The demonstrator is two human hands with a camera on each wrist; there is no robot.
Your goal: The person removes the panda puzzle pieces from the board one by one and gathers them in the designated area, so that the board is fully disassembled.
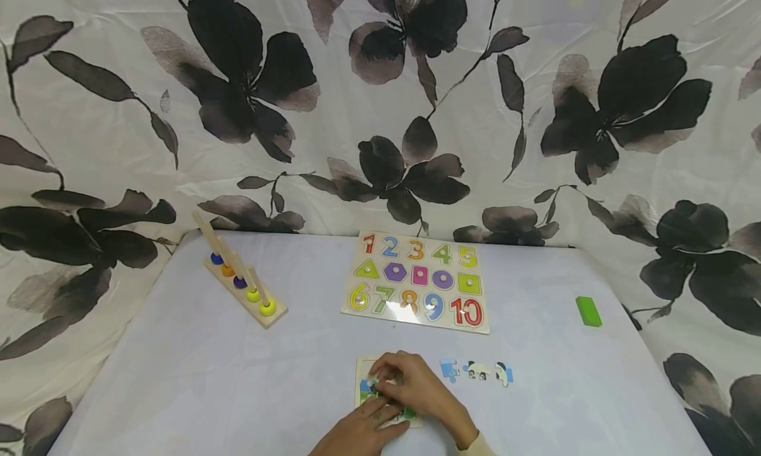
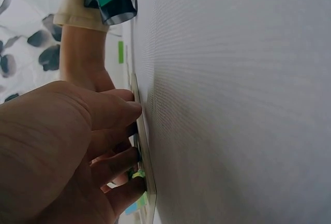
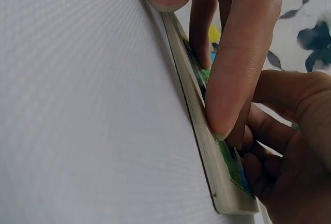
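Observation:
A small wooden puzzle board with a green and blue picture lies near the table's front. My left hand rests on its near side, fingers extended over the board; in the right wrist view its fingertips touch the board's edge. Over the board's upper left, my right hand pinches a small puzzle piece between thumb and fingers, mostly covered by them. Right of the board lie three loose pieces: a blue one, a panda-face one and a black, white and blue one.
A number and shape board lies behind the hands. To the left stands a wooden peg stacker with coloured rings. A green block is near the table's right edge. Floral cloth hangs behind the white table.

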